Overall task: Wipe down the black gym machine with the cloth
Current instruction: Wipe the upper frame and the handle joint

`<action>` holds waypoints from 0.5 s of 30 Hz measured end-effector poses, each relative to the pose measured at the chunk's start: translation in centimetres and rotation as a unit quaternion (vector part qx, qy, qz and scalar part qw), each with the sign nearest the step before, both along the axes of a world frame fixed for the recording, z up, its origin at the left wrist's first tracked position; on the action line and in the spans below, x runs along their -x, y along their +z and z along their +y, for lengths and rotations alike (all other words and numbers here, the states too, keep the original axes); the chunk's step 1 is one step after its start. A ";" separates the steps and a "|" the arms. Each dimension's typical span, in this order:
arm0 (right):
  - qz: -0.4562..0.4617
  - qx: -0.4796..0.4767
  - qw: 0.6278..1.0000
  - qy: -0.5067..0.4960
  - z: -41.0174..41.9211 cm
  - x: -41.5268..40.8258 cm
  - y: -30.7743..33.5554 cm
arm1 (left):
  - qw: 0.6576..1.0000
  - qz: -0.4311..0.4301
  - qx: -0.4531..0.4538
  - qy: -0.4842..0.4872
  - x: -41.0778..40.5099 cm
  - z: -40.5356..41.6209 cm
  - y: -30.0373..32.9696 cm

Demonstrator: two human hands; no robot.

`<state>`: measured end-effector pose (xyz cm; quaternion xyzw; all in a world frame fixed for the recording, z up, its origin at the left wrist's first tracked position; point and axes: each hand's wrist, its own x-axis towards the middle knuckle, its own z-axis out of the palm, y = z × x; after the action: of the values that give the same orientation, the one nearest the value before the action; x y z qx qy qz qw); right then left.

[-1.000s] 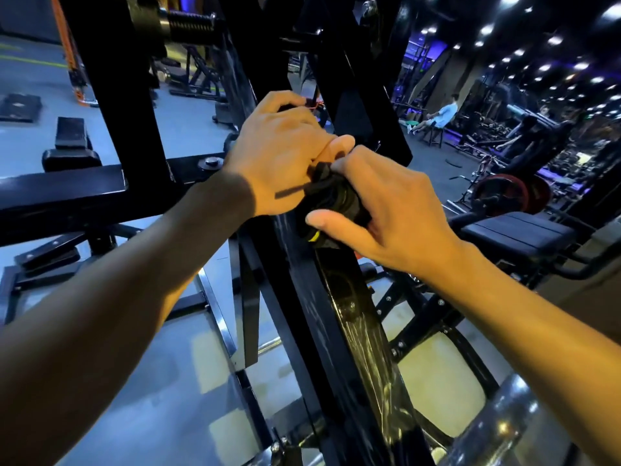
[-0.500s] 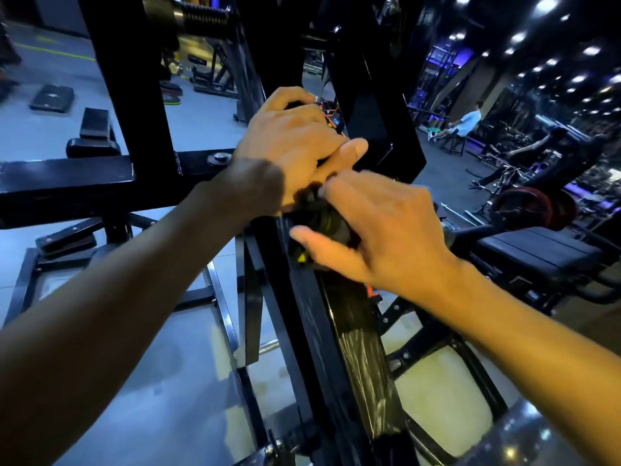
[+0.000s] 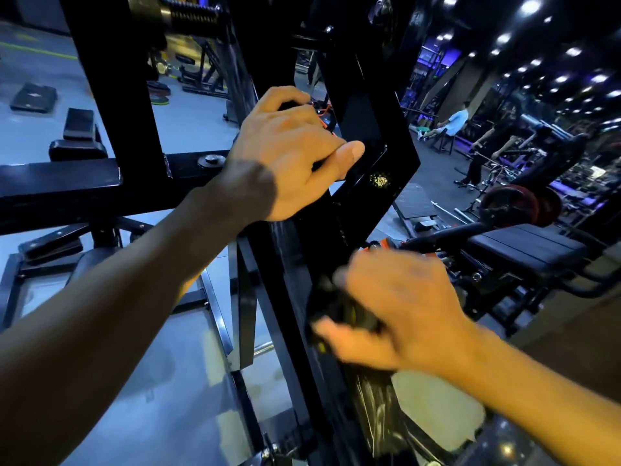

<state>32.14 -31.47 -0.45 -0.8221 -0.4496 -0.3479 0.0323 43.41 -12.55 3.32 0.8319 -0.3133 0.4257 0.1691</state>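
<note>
Two bare forearms, no sleeves, left hand and right hand ungloved, no rings or watch

Light: ceiling spotlights are glaring white in a dim hall, violet glowing behind.
Shadow: the left forearm is lying dark.
Blur: the right hand is smearing with motion.
Edges: the wide lens is bending the frame beams.

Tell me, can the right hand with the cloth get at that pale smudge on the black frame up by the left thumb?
Probably yes. The right hand holds the cloth against the black frame below the smudge, and the stretch of frame between looks bare. The left hand grips just beside it.
</note>
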 end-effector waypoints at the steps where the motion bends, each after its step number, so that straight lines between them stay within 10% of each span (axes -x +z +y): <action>1: -0.003 -0.012 1.000 -0.010 0.8 -1.1 1.0 | 1.000 0.001 0.000 -0.002 0.0 0.0 0.0; 15: 0.059 -0.036 0.998 0.009 -1.0 1.2 -1.3 | 1.000 -0.010 -0.003 0.011 -0.1 -0.1 -0.1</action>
<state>30.90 -32.48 -1.71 -0.8351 -0.4417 -0.3148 0.0917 43.52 -12.68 3.23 0.8316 -0.3069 0.4350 0.1583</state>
